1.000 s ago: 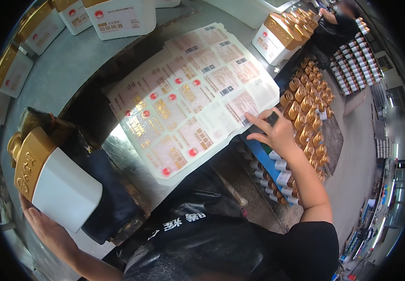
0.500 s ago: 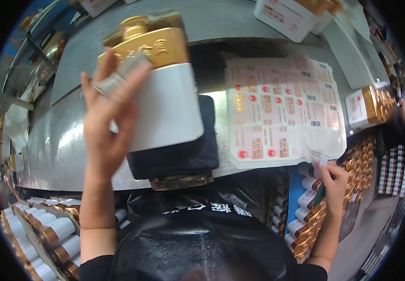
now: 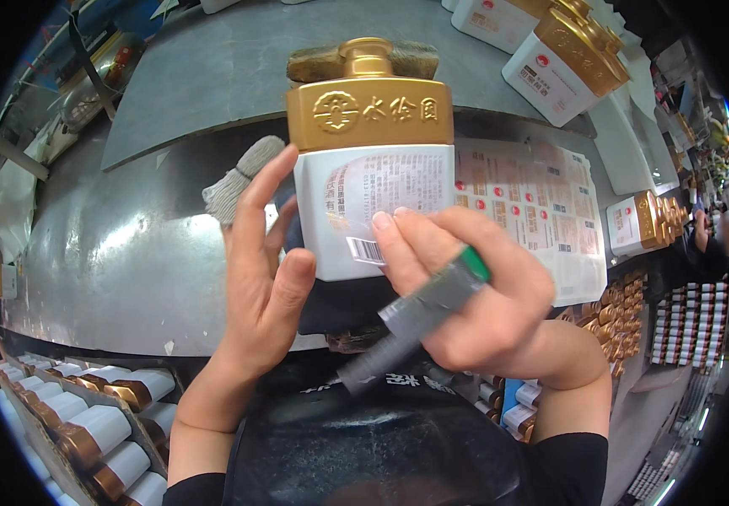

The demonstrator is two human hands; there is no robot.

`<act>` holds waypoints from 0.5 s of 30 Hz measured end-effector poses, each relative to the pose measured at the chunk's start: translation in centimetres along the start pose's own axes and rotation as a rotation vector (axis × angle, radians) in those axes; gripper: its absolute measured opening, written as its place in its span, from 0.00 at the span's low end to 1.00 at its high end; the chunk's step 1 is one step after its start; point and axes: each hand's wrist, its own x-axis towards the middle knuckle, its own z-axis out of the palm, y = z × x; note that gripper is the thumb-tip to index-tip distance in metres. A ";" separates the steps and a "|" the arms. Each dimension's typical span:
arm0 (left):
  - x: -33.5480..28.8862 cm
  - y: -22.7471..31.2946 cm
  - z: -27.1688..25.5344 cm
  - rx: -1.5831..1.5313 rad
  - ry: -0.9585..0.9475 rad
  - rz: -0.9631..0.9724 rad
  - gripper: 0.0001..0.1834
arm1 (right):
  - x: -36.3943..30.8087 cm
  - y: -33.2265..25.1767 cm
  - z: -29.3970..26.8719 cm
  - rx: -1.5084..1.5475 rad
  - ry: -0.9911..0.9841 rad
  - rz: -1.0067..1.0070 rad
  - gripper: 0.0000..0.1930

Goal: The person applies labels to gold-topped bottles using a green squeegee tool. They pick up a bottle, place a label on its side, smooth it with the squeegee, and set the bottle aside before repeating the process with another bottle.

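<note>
A flat white bottle (image 3: 309, 232) with a gold, embossed shoulder and neck lies in front of me on a black cloth pad (image 3: 339, 304), its neck over a worn wooden block (image 3: 309, 66). My right hand (image 3: 482, 295) pinches the lower edge of a clear printed label (image 3: 373, 190) with a barcode, which lies over the white face. Tucked in the same hand is a dark grey, flat-bladed tool (image 3: 415, 316) with a green end. At the bottle's left side, my left hand (image 3: 259, 287) is open with fingers spread; index fingertip by the gold shoulder. Beside it lies a rolled grey knit cloth (image 3: 242, 181).
Right of the bottle lies a sheet of printed labels (image 3: 571, 228). Labelled bottles stand at the far right (image 3: 562, 72) and right edge (image 3: 632, 223). Crates of white and gold bottles (image 3: 99, 430) fill the lower left; more bottles (image 3: 621, 312) are at lower right.
The bottle is now straight, resting against the block. My left hand has let go of the grey cloth. My right hand has brought a label from the sheet onto the bottle.
</note>
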 end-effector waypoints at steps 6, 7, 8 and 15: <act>1.9 -0.2 0.7 -0.112 -0.005 0.012 0.45 | -0.7 0.0 -0.3 0.203 -0.134 0.048 0.10; 1.8 -0.3 0.5 -0.027 -0.012 -0.007 0.45 | -1.2 0.9 -0.7 0.291 -0.162 0.102 0.09; 2.0 -0.4 0.6 -0.024 -0.011 0.000 0.45 | -1.1 1.4 -0.9 0.271 -0.151 0.163 0.07; 3.8 -1.4 1.5 0.109 0.081 0.058 0.41 | -0.2 3.9 2.5 0.785 -0.065 0.895 0.33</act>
